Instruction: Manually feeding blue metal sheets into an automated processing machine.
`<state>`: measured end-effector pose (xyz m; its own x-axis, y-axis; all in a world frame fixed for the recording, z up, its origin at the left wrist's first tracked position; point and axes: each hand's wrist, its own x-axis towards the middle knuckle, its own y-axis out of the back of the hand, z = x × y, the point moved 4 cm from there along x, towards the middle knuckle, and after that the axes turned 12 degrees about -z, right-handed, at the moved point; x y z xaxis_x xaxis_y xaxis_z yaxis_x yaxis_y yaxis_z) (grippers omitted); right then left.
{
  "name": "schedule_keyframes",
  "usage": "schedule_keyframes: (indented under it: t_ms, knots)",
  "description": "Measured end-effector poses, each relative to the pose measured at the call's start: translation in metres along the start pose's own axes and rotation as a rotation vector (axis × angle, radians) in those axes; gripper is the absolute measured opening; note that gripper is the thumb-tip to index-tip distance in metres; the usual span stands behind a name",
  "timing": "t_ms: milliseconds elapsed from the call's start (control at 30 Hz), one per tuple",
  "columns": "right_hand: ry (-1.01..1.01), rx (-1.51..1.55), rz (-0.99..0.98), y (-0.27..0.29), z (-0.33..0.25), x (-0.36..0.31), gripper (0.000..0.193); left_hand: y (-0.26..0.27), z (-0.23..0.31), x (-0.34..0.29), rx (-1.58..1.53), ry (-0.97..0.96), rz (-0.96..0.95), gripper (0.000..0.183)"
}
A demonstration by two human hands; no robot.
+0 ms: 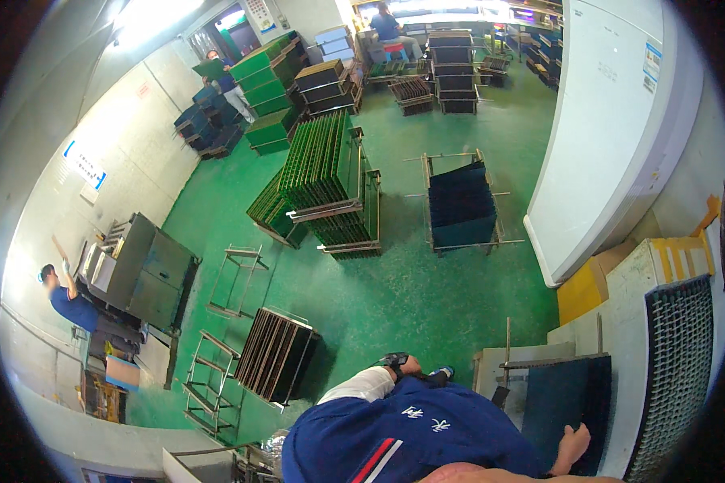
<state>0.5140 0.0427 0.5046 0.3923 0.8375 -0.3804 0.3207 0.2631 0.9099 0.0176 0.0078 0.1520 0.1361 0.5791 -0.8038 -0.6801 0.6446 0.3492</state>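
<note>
My right hand [570,447] is at the lower right, its fingers curled at the edge of a dark blue flat panel [549,406]. More dark panels stand close behind it, in a metal rack with upright rods. My left hand [411,365], with a black band at the wrist, is near my body at the bottom centre. Its fingers are mostly hidden, and I see no object in it. My navy shirt covers much of the lower middle and hides part of the rack.
Racks of brown-edged panels [275,354], green panels [322,161] and dark panels [461,201] stand on the green floor [379,298]. Bare metal frames [238,278] are at left. A white cabinet [600,121] rises at right. A person [72,302] works by a grey machine [141,270]; others are farther back.
</note>
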Motion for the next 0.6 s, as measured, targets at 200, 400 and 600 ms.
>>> schedule_keyframes:
  t_ms: [200, 400, 600]
  knots:
    - [-0.022, 0.042, 0.062, 0.051, 0.042, -0.009, 0.045, -0.034, -0.053, 0.088, -0.029, -0.055, 0.219, 0.026]
    - [-0.164, 0.355, 0.078, 0.06, 0.131, 0.014, 0.045, -0.036, -0.043, 0.085, 0.06, -0.2, 0.171, 0.03]
    - [-0.065, 0.999, 0.17, 0.024, 0.271, 0.029, 0.048, 0.01, 0.044, 0.001, 0.26, -0.135, -0.095, 0.028]
